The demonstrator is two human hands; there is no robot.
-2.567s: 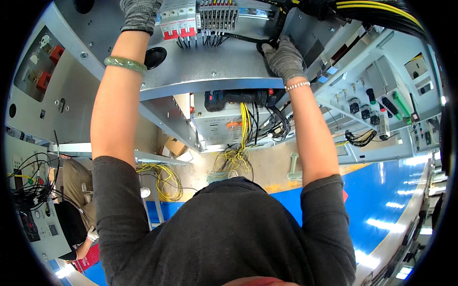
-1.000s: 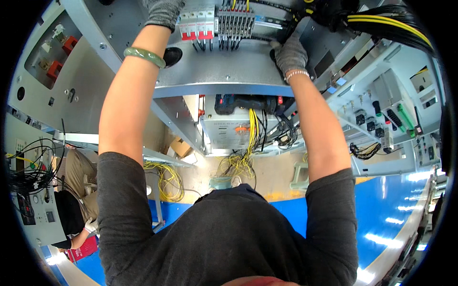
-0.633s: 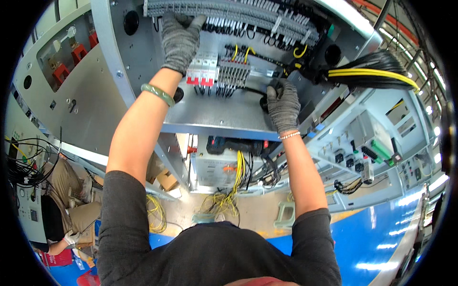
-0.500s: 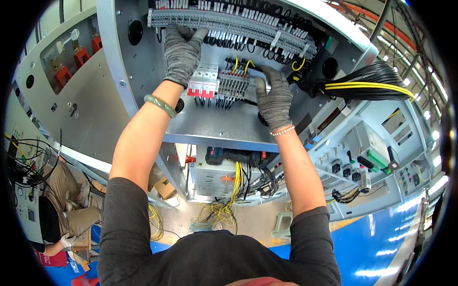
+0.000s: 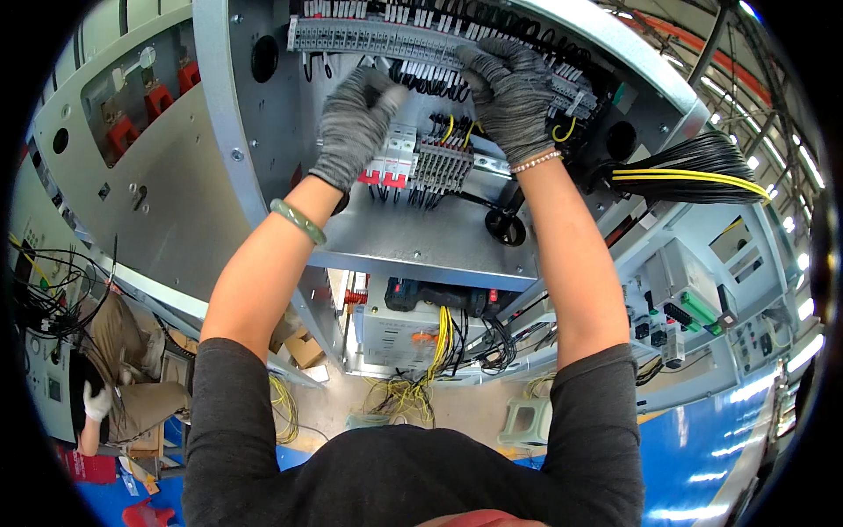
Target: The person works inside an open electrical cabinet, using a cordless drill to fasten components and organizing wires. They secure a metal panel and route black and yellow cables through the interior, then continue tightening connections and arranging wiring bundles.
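Both hands wear grey knit gloves and reach into a metal cabinet. My left hand [image 5: 358,123] hovers in front of the back panel, below the long terminal strip [image 5: 378,39]; its fingers are loosely bent, thumb apart, and nothing shows in them. Up at the strip's right-hand part, my right hand [image 5: 512,98] has its fingers spread over the strip and the black wires [image 5: 439,85] with white sleeves. Its fingertips are partly hidden. Between and below the hands sit circuit breakers [image 5: 392,162] with red lower parts and a short terminal block [image 5: 443,164] with yellow wires.
A thick black wire bundle [image 5: 689,171] with yellow wires sticks out at the right. Under the cabinet's front edge lies a cordless power tool [image 5: 435,297]. A co-worker's white-gloved hand [image 5: 97,402] shows at lower left. A green stool [image 5: 525,422] stands on the floor.
My right hand has moved up from beside the short terminal block to the long strip. My left hand has come down off the strip and slightly right. The co-worker's gloved hand has risen.
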